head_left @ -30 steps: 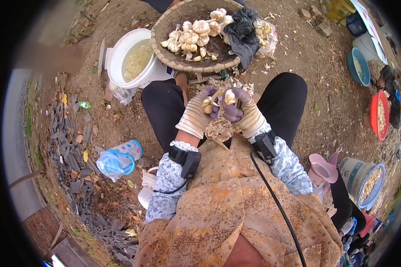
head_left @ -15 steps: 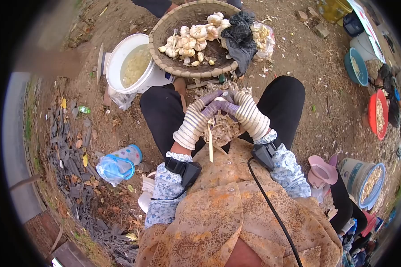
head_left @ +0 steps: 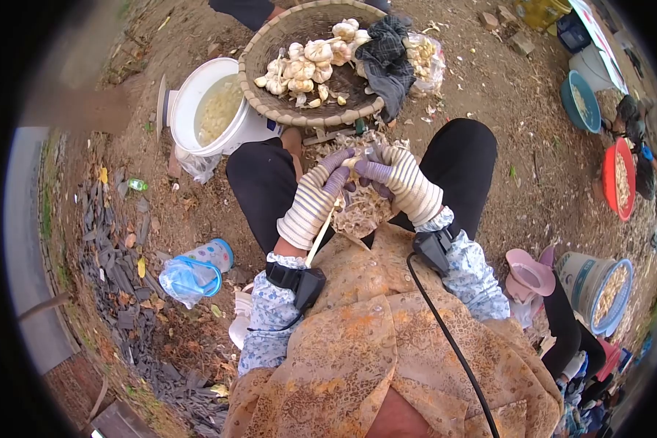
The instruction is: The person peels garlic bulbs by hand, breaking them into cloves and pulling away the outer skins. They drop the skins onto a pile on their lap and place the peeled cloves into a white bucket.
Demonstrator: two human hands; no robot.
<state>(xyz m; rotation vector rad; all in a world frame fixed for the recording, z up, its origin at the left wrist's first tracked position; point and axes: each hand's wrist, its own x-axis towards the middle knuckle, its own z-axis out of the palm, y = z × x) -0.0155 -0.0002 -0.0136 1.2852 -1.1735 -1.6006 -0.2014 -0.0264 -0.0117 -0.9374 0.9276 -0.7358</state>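
Both my hands wear striped, purple-tipped gloves and meet above my lap. My left hand [head_left: 315, 191] is closed around a garlic bulb [head_left: 351, 162], of which a small pale part shows. A long, pale garlic stem [head_left: 320, 237] hangs below that hand. My right hand [head_left: 405, 179] is closed too, its thumb pressed against the garlic. Something small and shiny sits by its fingers; I cannot make out what. Below the hands, a heap of garlic skins [head_left: 359, 215] lies between my knees.
Ahead stands a woven basket [head_left: 252, 95] with garlic bulbs [head_left: 299, 69] and a dark cloth [head_left: 384, 62]. A white bucket [head_left: 185, 109] of peeled cloves in liquid stands to its left. At right are a red basin [head_left: 610, 179], a teal basin [head_left: 568, 102] and a pail [head_left: 580, 288].
My hands have drawn slightly apart, the left moving a little left and down. The hanging stem has swung left, from upright to slanted. More of the pale garlic shows between the thumbs.
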